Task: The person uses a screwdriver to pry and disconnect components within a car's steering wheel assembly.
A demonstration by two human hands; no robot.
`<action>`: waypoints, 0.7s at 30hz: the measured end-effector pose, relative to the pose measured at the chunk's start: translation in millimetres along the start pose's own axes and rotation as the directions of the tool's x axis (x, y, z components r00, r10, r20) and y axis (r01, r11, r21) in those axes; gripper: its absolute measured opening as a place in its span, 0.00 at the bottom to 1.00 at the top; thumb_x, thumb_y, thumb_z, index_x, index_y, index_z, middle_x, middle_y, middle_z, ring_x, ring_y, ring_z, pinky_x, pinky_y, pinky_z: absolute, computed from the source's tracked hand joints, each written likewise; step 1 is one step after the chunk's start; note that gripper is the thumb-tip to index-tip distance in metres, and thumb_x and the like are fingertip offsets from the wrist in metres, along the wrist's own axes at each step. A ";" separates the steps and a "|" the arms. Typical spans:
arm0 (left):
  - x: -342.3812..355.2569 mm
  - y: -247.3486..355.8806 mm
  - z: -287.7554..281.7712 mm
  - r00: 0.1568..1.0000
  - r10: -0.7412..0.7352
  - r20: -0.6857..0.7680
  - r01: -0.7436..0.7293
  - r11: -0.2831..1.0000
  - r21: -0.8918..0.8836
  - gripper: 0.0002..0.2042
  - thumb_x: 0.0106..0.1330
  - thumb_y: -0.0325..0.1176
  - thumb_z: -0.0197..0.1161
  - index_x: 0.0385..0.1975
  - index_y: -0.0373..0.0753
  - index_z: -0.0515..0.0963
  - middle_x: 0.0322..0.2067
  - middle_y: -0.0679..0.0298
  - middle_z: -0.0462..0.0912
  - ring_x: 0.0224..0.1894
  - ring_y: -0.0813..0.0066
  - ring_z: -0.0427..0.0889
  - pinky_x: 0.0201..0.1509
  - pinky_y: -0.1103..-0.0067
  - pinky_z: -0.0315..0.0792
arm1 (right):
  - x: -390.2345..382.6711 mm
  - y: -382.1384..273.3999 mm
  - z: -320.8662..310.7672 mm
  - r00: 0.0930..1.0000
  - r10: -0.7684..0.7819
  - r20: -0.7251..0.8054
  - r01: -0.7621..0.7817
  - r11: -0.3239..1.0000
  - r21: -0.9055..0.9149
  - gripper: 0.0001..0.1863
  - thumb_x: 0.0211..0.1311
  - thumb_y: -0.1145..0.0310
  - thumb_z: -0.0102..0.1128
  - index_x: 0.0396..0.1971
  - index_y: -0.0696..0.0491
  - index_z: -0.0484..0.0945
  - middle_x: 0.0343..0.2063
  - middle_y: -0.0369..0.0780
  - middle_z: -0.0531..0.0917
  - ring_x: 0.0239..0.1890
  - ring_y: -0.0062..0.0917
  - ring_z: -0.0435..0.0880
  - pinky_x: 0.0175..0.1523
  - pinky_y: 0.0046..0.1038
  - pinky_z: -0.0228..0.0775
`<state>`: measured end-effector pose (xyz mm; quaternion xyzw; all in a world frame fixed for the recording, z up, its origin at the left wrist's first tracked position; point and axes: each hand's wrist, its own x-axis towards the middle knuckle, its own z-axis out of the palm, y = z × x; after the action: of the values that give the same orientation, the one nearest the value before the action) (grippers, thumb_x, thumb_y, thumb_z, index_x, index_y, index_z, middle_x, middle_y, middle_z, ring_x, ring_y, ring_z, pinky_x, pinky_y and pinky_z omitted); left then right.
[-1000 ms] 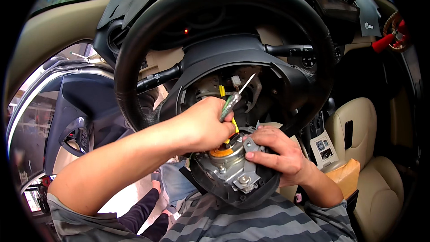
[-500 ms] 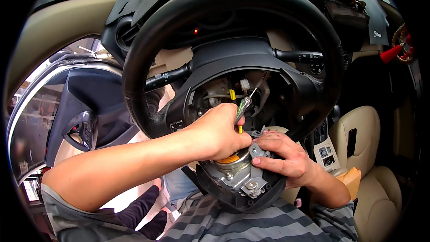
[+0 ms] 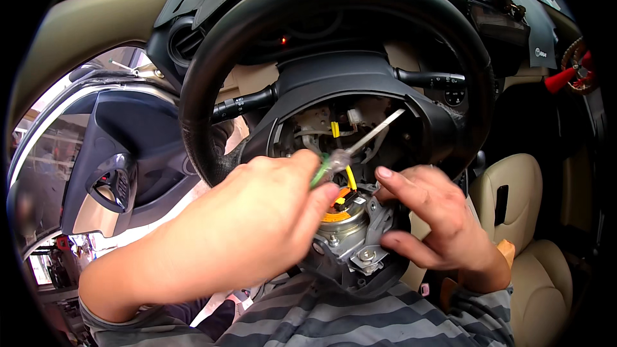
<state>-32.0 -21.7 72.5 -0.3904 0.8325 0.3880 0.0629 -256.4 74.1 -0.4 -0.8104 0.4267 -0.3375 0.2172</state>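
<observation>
My left hand [image 3: 257,215], slightly blurred, is closed around a screwdriver [image 3: 375,133] with a clear, green-tinted handle. Its shaft points up and right across the opened hub of the black steering wheel [image 3: 193,103]. Below the hub, an airbag module [image 3: 340,227] with a metal body and orange label lies back-side up against my striped shirt. A yellow wire [image 3: 351,178] runs from the hub into a connector on top of the module. My right hand [image 3: 447,218] is open beside the module's right side, thumb and fingers apart; I cannot tell whether it touches the bracket.
Black stalks [image 3: 244,108] stick out either side of the column. Loose wires and a white plug [image 3: 354,116] show inside the hub. The car door [image 3: 135,148] stands open at left. A beige seat [image 3: 536,244] is at right.
My left hand has drawn back from the module's connector, tilting the screwdriver further right. My right hand has loosened from the module's bracket and moved right, its fingers spreading.
</observation>
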 end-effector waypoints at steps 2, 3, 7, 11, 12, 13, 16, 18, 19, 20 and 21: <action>-0.9 4.6 8.1 0.984 0.170 -0.056 -0.164 0.982 0.097 0.08 0.65 0.28 0.58 0.31 0.30 0.70 0.24 0.45 0.77 0.30 0.42 0.78 0.34 0.60 0.71 | 14.6 -6.7 12.1 0.978 -0.141 -0.156 0.086 0.945 -0.317 0.32 0.50 0.67 0.69 0.57 0.58 0.73 0.24 0.37 0.77 0.25 0.26 0.75 0.30 0.28 0.65; 0.8 2.3 14.5 0.958 0.276 -0.080 -0.269 0.960 0.083 0.07 0.63 0.27 0.58 0.30 0.30 0.69 0.27 0.44 0.77 0.32 0.42 0.78 0.34 0.60 0.72 | 20.2 -12.8 12.8 0.973 -0.163 -0.161 0.081 0.903 -0.423 0.30 0.50 0.67 0.68 0.55 0.58 0.75 0.23 0.36 0.76 0.23 0.24 0.74 0.27 0.26 0.64; -1.7 -3.2 5.0 0.922 0.382 -0.070 -0.385 0.922 -0.044 0.11 0.66 0.28 0.58 0.44 0.28 0.72 0.28 0.53 0.78 0.30 0.59 0.80 0.34 0.70 0.73 | 25.2 -12.1 8.9 0.972 -0.173 -0.160 0.043 0.799 -0.600 0.17 0.52 0.69 0.64 0.41 0.61 0.78 0.21 0.36 0.74 0.20 0.23 0.73 0.22 0.24 0.61; -4.1 -32.2 9.3 0.952 0.242 -0.189 -0.302 0.855 -0.422 0.16 0.68 0.28 0.57 0.53 0.27 0.74 0.30 0.61 0.77 0.30 0.76 0.77 0.36 0.81 0.72 | 22.7 -11.0 -7.7 0.956 -0.145 -0.256 -0.027 0.823 -0.567 0.18 0.43 0.74 0.72 0.36 0.63 0.78 0.16 0.36 0.74 0.15 0.24 0.70 0.20 0.25 0.60; -3.4 -35.2 10.9 0.965 0.174 -0.198 -0.244 0.872 -0.425 0.12 0.67 0.26 0.56 0.47 0.27 0.77 0.33 0.57 0.78 0.33 0.72 0.79 0.38 0.79 0.73 | 15.1 -5.7 -7.2 0.934 -0.153 -0.323 0.001 0.905 -0.425 0.19 0.43 0.72 0.74 0.36 0.63 0.79 0.16 0.37 0.75 0.15 0.24 0.70 0.19 0.25 0.59; -0.6 -39.5 16.7 0.964 0.181 -0.196 -0.250 0.867 -0.431 0.12 0.67 0.26 0.56 0.47 0.27 0.77 0.33 0.57 0.78 0.33 0.72 0.79 0.38 0.79 0.73 | 12.0 -9.9 -12.4 0.961 -0.117 -0.249 0.039 0.954 -0.297 0.19 0.44 0.70 0.74 0.36 0.62 0.81 0.16 0.37 0.76 0.14 0.24 0.70 0.19 0.25 0.60; 11.4 -43.4 43.5 0.907 0.379 -0.184 -0.410 0.896 -0.172 0.08 0.65 0.24 0.56 0.41 0.27 0.77 0.36 0.53 0.79 0.34 0.63 0.80 0.40 0.77 0.73 | 0.9 3.6 11.8 0.970 -0.115 -0.213 0.086 0.986 -0.142 0.20 0.45 0.67 0.75 0.38 0.61 0.81 0.18 0.38 0.78 0.14 0.25 0.71 0.20 0.25 0.62; 21.5 -40.7 39.5 0.898 0.397 -0.192 -0.432 0.879 -0.202 0.07 0.66 0.24 0.56 0.39 0.28 0.77 0.38 0.54 0.79 0.35 0.64 0.80 0.40 0.76 0.73 | 2.2 0.9 14.0 0.958 -0.076 -0.276 0.054 0.995 -0.088 0.19 0.47 0.65 0.74 0.37 0.61 0.81 0.19 0.39 0.80 0.17 0.27 0.74 0.22 0.25 0.65; 25.9 -40.7 36.5 0.889 0.415 -0.194 -0.452 0.863 -0.226 0.06 0.66 0.24 0.55 0.37 0.28 0.77 0.39 0.55 0.79 0.35 0.65 0.80 0.40 0.76 0.73 | 3.0 -2.6 12.3 0.956 -0.060 -0.286 0.036 0.996 -0.087 0.18 0.48 0.65 0.74 0.36 0.61 0.81 0.20 0.39 0.80 0.18 0.27 0.75 0.23 0.25 0.65; 26.5 -41.3 33.3 0.904 0.390 -0.174 -0.427 0.834 -0.349 0.05 0.66 0.25 0.55 0.33 0.29 0.76 0.41 0.56 0.79 0.38 0.68 0.80 0.39 0.76 0.73 | 3.0 -3.0 14.1 0.957 -0.060 -0.283 0.035 0.995 -0.092 0.18 0.48 0.65 0.74 0.36 0.61 0.81 0.20 0.39 0.80 0.18 0.27 0.75 0.23 0.25 0.65; 29.9 -49.6 31.8 0.863 0.475 -0.170 -0.502 0.775 -0.384 0.06 0.68 0.27 0.53 0.33 0.30 0.73 0.42 0.55 0.79 0.32 0.73 0.80 0.32 0.80 0.74 | 2.8 -2.3 17.1 0.951 -0.032 -0.307 0.030 0.999 -0.009 0.18 0.49 0.64 0.74 0.36 0.60 0.81 0.21 0.39 0.81 0.19 0.27 0.76 0.24 0.26 0.67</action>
<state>-24.2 -37.1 8.8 -0.1774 0.8047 0.5461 -0.1509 -241.4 74.0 -9.5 -0.7551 0.4431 -0.4620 0.1413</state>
